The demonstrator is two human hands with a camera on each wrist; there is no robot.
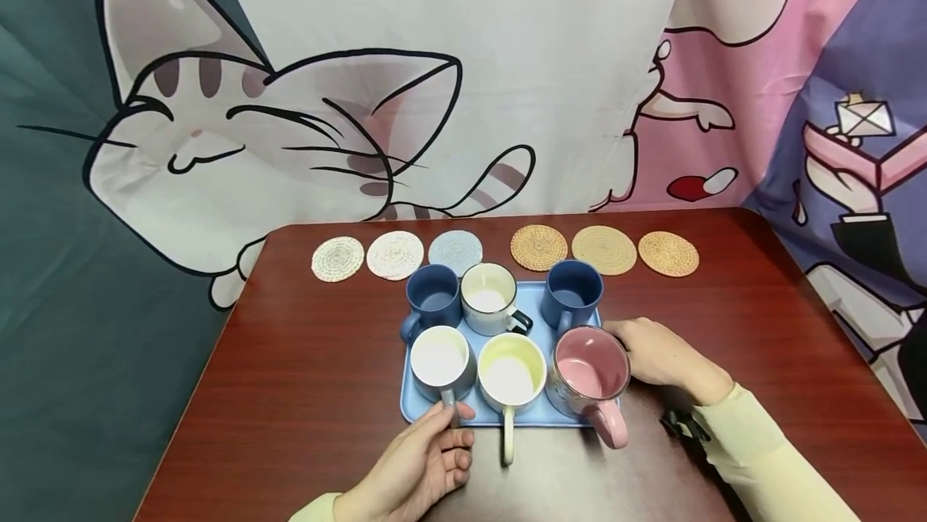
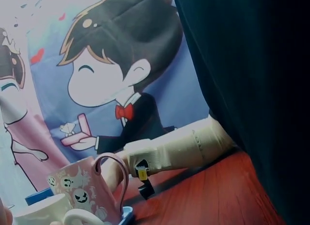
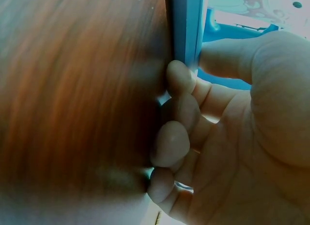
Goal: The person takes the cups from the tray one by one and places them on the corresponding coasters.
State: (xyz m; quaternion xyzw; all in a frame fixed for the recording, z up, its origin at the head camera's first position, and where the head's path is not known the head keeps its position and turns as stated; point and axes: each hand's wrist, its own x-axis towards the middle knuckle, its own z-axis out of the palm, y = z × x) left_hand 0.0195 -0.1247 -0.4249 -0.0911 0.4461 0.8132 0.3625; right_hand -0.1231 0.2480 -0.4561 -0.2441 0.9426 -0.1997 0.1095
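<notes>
A blue tray (image 1: 420, 407) carries several mugs. At its front left, my left hand (image 1: 427, 458) pinches the handle of a grey mug (image 1: 427, 381) with a white inside, thumb and forefinger at the handle. My right hand (image 1: 655, 355) grips the tray's right edge; in the right wrist view the thumb and curled fingertips (image 3: 173, 143) meet at the tray's rim (image 3: 186, 29). Between the hands are a pale yellow mug (image 1: 512, 373) and a pink mug (image 1: 592, 365), which has ghost figures in the left wrist view. Behind them stand a white mug (image 1: 488, 301) and two dark blue mugs.
Along the table's back edge lie a row of round woven coasters, white ones and a light blue coaster (image 1: 455, 250) to the left, tan ones such as a straw coaster (image 1: 603, 249) to the right. A printed curtain (image 1: 565, 80) hangs behind the brown table (image 1: 290, 393).
</notes>
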